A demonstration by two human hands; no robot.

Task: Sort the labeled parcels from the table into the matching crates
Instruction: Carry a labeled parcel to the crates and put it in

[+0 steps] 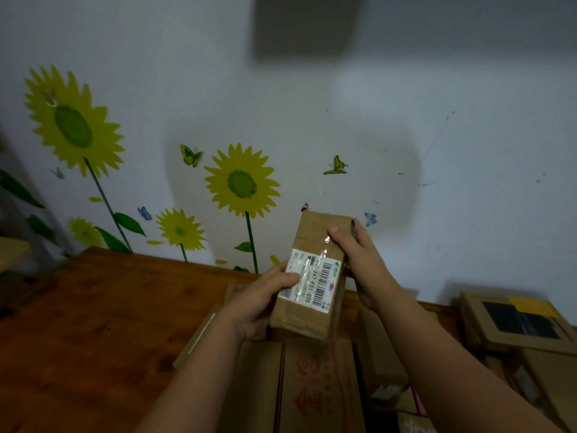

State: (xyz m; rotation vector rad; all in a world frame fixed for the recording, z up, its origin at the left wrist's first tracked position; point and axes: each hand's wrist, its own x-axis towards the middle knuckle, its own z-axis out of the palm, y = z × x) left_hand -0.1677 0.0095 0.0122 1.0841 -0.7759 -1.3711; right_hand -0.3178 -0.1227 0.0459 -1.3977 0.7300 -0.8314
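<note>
A: Where is the parcel point(312, 276) logged?
B: It is held up above the table point(93, 307), over the table's far right part, clear of the surface. The label point(312, 281) is turned to the camera. Brown cartons point(315, 385) are seen at the table's near right side, below the parcel

A: Grip state?
B: Both hands are closed on it. The left hand point(259, 304) is curled round the near left edge, with the thumb laid across the label. The right hand point(352, 254) is wrapped on the far right edge, thumb on the top face; its fingers are hidden behind the box

A: Handling?
B: It is judged stiff and light: a small cardboard box, held aloft with no strain shown. The near end is seen crumpled, so it is probably dented easily. The clear tape over the label shines and is judged slippery

A: Where should hold be taken?
B: The long side edges are preferred, on bare cardboard. The taped strip is best avoided, and the label is best left uncovered so that it can be read for sorting
</note>
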